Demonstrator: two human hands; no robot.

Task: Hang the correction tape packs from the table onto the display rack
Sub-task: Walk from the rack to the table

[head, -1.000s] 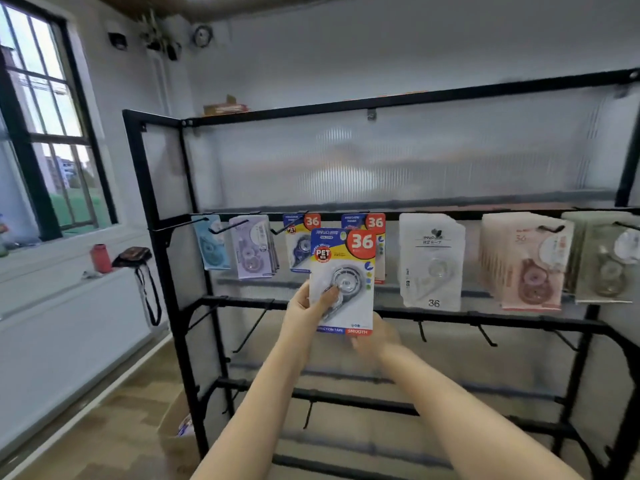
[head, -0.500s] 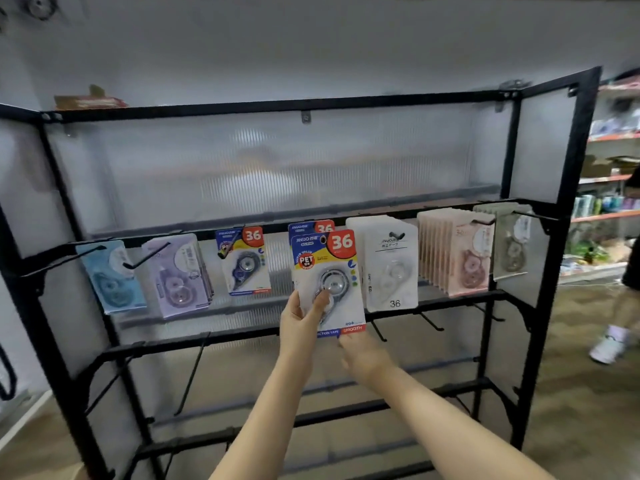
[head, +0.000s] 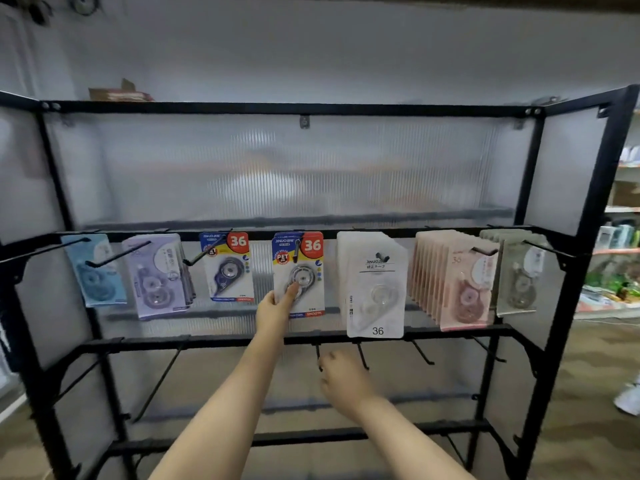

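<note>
Correction tape pack [head: 298, 271] with the red "36" badge and yellow PET sticker is up at the display rack [head: 291, 108], its top at the upper rail where a black hook [head: 298, 251] crosses the card, fourth stack from the left. From the head camera I see my left hand [head: 275, 304] pinching the pack's lower left corner, thumb pressed on the clear blister over the tape wheel, fingers tucked behind the card. My right hand [head: 341, 379] is lower down, apart from the pack, in front of the empty hooks on the second rail; it's motion-blurred, fingers loosely curled with nothing in them as far as I can tell. Left of the pack hang a blue-bodied "36" pack [head: 227, 268], a lilac stack [head: 157, 275] and a pale blue pack [head: 97, 270]. Right of it: a white stack [head: 375, 285] marked 36, a pink stack [head: 457, 278], then a clear greenish stack [head: 516, 270].
</note>
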